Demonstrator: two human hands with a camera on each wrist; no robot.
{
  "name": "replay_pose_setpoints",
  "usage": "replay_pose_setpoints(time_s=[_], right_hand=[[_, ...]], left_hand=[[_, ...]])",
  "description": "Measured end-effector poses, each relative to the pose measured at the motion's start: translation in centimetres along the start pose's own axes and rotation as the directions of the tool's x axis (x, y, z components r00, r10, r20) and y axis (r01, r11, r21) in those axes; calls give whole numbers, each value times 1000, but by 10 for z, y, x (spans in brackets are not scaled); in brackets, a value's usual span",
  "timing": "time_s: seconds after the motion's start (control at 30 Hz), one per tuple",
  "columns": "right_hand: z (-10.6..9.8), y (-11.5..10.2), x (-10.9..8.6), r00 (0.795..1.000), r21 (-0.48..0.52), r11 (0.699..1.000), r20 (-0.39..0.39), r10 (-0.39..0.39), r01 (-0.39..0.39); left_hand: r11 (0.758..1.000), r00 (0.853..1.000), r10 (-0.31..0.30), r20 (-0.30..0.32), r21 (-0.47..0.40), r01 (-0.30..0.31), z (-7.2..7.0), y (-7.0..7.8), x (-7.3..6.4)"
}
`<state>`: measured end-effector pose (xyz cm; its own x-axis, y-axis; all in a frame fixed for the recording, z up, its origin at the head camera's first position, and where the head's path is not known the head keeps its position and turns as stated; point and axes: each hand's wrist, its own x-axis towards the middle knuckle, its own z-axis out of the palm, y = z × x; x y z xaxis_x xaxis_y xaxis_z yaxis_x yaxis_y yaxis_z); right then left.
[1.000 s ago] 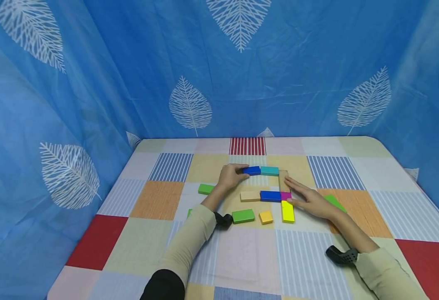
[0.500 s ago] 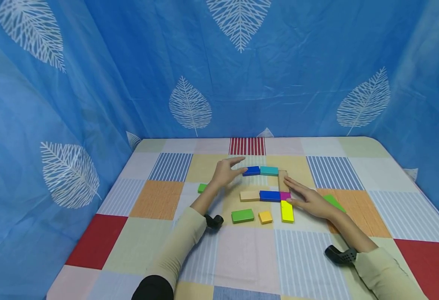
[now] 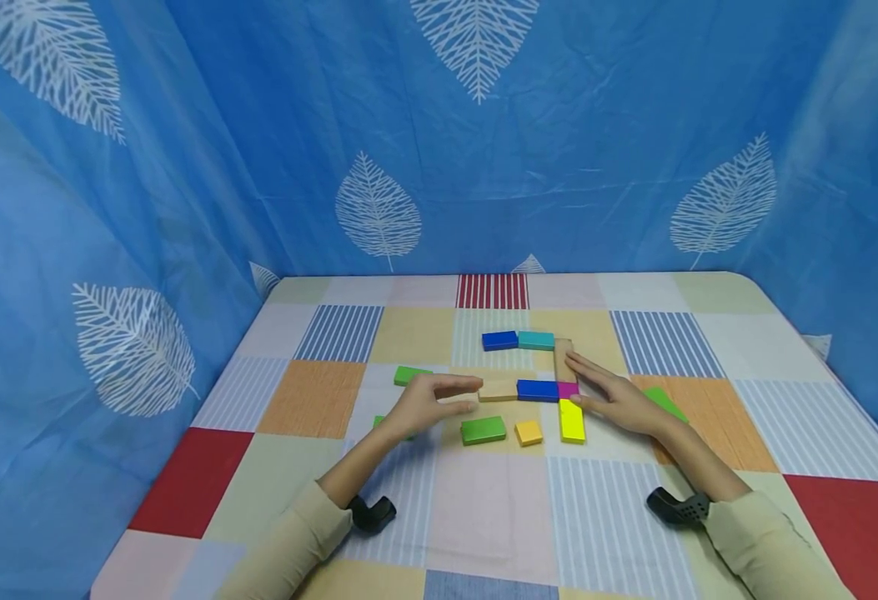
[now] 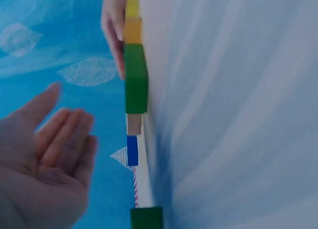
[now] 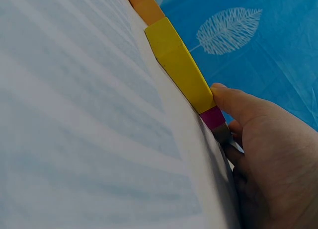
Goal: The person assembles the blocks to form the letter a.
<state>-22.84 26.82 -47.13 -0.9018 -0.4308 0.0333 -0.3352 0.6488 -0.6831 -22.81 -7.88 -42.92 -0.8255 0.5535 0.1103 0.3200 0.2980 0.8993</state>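
Observation:
In the head view, a blue block [image 3: 500,341] and a turquoise block [image 3: 536,341] form the far row, meeting a plain wooden block [image 3: 563,360]. A second row joins another plain wooden block [image 3: 499,391], a blue block [image 3: 538,391] and a small magenta block [image 3: 568,390], with a yellow block [image 3: 572,422] below. My right hand [image 3: 619,402] rests along the right side of this column, fingers extended; its thumb touches the yellow block by the magenta one. My left hand [image 3: 425,404] hovers left of the near row, fingers apart from the thumb, holding nothing.
In front lie a green block [image 3: 484,431] and a short orange-yellow block [image 3: 529,432]. Another green block [image 3: 412,376] lies beyond my left hand, and one is partly behind that wrist. A further green block [image 3: 665,405] shows beside my right wrist. Patchwork cloth [image 3: 484,508] covers the table.
My left hand has let go of the far blue block and come back toward me, down and to the left. My right hand has stayed in place.

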Motion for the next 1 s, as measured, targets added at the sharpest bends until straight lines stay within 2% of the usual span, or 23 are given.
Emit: replay_pose_setpoints(time_s=[0.13,0.23,0.33,0.43,0.53,0.77,0.9,1.0], right_hand=[[-1,-1,0,1000,-1,1000,1,6,-6],[-1,0,0,1000,-7,1000,-1,2,-2],[0,1,0,1000,-12,1000,-3,0,0],[0,1,1,1000,-13,1000,-4,-2,2],[0,1,2,1000,-14,1000,-9,-13,13],[2,2,3,1000,-10,1000,-4,-13,13],[1,2,3,1000,-10,1000,0,-1,1],[2,2,3,1000,-8,1000,-5,-3,3]], left_hand=[[1000,999,3,47,7,-3,5,-7,-14],[995,997,23,76,94,-31,8,-12,-18],[976,993,49,109,204,-71,10,-15,-20],[958,988,70,139,265,-106,13,-18,-21],[953,985,82,153,276,-122,16,-19,-20],[954,984,76,162,274,-119,22,-18,-17],[943,980,96,173,299,-145,29,-16,-11],[931,981,116,157,328,-163,38,-14,-5]])
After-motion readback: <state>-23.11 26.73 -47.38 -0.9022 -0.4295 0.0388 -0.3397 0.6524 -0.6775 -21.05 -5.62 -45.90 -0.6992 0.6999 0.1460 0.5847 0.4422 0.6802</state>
